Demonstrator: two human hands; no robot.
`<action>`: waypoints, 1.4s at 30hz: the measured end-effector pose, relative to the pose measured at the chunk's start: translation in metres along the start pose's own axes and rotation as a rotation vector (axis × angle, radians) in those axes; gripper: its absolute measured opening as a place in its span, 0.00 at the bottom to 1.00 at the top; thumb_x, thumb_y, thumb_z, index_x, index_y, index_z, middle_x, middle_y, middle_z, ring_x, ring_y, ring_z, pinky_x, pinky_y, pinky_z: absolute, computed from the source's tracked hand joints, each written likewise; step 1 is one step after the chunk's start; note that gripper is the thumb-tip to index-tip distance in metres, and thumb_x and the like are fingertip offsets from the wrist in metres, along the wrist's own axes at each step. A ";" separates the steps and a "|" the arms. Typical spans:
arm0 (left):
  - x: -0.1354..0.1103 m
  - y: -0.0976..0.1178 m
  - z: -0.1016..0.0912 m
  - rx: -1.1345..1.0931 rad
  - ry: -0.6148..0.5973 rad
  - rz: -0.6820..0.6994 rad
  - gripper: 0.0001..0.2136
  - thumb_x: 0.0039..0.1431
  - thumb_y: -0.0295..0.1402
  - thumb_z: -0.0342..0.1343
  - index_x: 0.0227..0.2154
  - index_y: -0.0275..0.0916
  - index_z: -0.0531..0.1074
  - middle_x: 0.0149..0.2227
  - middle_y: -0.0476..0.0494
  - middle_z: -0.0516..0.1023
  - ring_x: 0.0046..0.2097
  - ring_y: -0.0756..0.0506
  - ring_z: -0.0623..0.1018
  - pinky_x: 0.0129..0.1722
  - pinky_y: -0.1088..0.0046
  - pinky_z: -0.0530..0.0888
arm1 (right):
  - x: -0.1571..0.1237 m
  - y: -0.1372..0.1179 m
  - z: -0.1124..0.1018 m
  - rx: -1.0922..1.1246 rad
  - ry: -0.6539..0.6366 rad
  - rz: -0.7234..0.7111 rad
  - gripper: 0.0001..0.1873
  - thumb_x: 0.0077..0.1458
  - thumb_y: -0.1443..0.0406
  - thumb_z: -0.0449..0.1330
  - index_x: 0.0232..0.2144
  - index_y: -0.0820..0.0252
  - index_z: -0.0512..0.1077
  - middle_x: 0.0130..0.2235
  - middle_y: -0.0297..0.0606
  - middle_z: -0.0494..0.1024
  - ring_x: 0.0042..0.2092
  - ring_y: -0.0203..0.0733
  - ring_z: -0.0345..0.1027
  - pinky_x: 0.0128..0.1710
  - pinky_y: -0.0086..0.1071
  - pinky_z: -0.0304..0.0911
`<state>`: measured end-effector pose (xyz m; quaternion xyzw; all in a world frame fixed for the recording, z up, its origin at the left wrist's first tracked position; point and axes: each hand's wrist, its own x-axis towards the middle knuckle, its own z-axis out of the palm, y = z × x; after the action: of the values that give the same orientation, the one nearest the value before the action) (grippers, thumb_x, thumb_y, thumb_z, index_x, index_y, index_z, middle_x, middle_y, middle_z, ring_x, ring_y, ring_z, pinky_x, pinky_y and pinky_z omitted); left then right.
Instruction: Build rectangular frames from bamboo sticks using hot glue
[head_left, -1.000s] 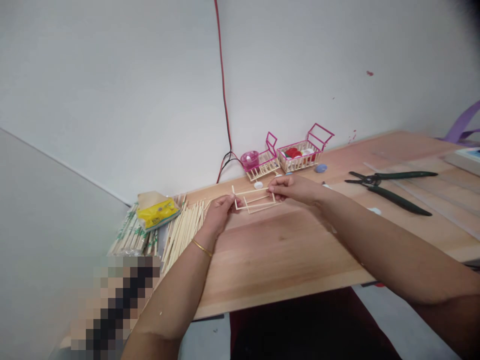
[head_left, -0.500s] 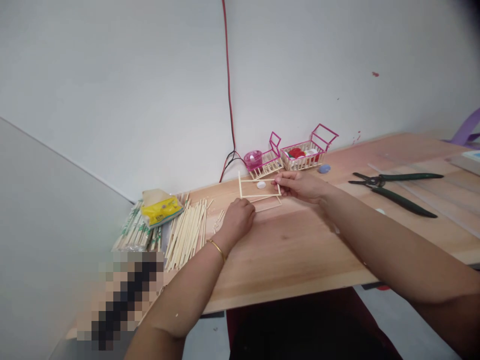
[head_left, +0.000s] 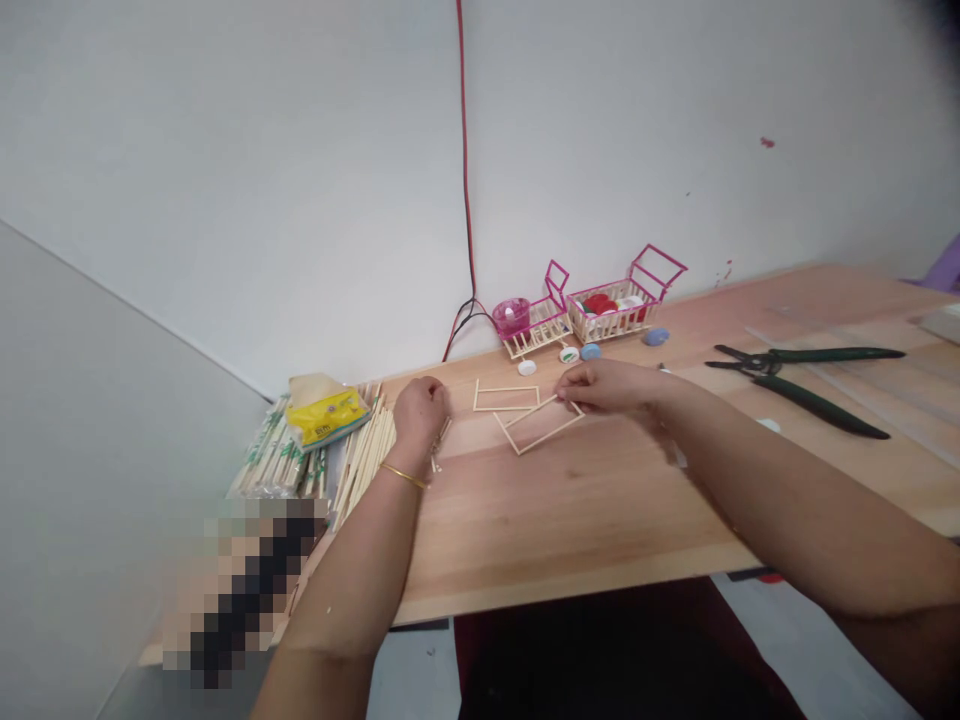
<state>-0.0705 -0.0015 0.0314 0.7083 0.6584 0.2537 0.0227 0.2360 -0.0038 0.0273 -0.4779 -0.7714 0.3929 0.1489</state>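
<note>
My right hand (head_left: pixel 604 386) pinches a corner of a rectangular frame of thin wooden sticks (head_left: pixel 551 434), tilted just over the table. Behind and left of it, a second stick frame (head_left: pixel 501 389) lies flat, with one stick sticking up past its corner. My left hand (head_left: pixel 420 412) is closed, fingers curled, beside short cut stick pieces (head_left: pixel 441 445). Whether it holds one of them is hidden. Long loose sticks (head_left: pixel 365 465) lie partly under the left wrist.
Against the wall stand two little stick carts, a smaller one (head_left: pixel 536 338) and a larger one (head_left: pixel 613 322), with pink trim. Near them lie a white cap (head_left: pixel 527 368) and a blue cap (head_left: pixel 591 352). Green-handled pruning shears (head_left: pixel 817 388) lie right; a yellow tissue pack (head_left: pixel 328 416) sits left.
My left hand has left the frames and moved left to the short pieces. The frame in my right hand has come down and turned at an angle. More caps show by the carts.
</note>
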 end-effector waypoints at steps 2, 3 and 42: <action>0.005 -0.007 -0.006 -0.016 -0.034 -0.063 0.09 0.54 0.33 0.49 0.29 0.38 0.74 0.30 0.40 0.76 0.34 0.44 0.73 0.32 0.72 0.63 | 0.000 0.003 -0.002 -0.046 0.033 0.021 0.20 0.48 0.49 0.55 0.20 0.58 0.69 0.19 0.32 0.67 0.22 0.33 0.55 0.23 0.30 0.51; 0.006 -0.009 -0.008 -0.025 -0.063 -0.085 0.09 0.53 0.34 0.50 0.26 0.38 0.74 0.28 0.41 0.76 0.31 0.45 0.72 0.30 0.73 0.63 | -0.001 0.003 -0.003 -0.058 0.043 0.031 0.20 0.47 0.49 0.56 0.18 0.58 0.68 0.18 0.32 0.66 0.22 0.33 0.55 0.23 0.30 0.50; 0.007 -0.012 -0.015 0.226 -0.418 -0.135 0.06 0.43 0.32 0.57 0.22 0.35 0.76 0.24 0.40 0.78 0.29 0.46 0.75 0.28 0.75 0.67 | -0.017 -0.003 -0.018 -0.202 -0.149 0.035 0.21 0.47 0.48 0.56 0.24 0.59 0.72 0.26 0.34 0.72 0.28 0.37 0.61 0.29 0.30 0.55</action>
<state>-0.0876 0.0019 0.0421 0.6979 0.7093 0.0244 0.0957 0.2530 -0.0104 0.0436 -0.4735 -0.8075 0.3501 0.0354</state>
